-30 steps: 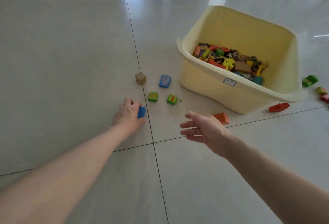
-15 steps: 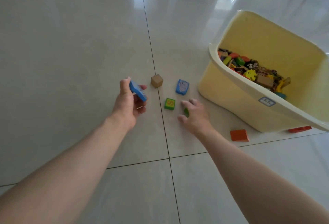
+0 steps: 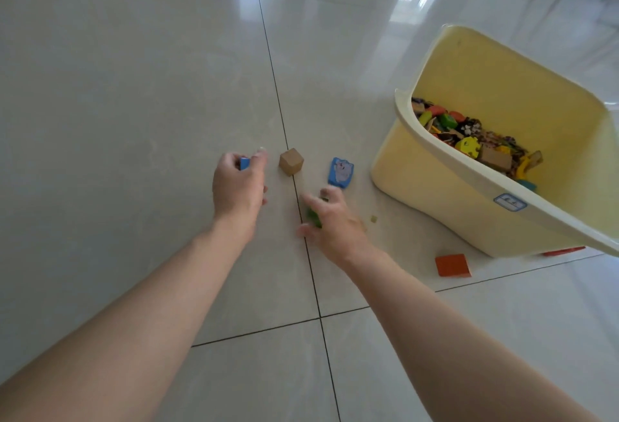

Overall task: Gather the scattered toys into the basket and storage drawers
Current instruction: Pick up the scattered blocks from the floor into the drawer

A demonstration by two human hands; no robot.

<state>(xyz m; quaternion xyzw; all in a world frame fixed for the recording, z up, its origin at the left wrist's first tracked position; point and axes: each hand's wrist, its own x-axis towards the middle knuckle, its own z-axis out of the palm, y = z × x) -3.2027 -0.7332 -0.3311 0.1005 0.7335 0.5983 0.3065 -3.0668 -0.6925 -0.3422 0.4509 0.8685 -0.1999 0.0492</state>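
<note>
My left hand (image 3: 238, 187) grips the small blue wooden block (image 3: 245, 163) I pinched up off the tile a second ago; only one end shows between thumb and fingers, so I cannot tell its long axis. My right hand (image 3: 330, 220), which hung loose and empty a second ago, has come down and now curls round green wooden blocks (image 3: 314, 217) (one or both, I cannot tell through the blur), and neither green piece shows on the floor any more. So this patch is nearly cleared. Just beyond my left thumb sits the plain tan wooden cube (image 3: 291, 161), corner toward me. Just past my right fingertips lies the flat blue animal-picture tile (image 3: 341, 172), long axis running away from me. To the right of that hand stands the pale yellow plastic basket (image 3: 435, 187), with the orange wooden block (image 3: 453, 265) near its base.
</note>
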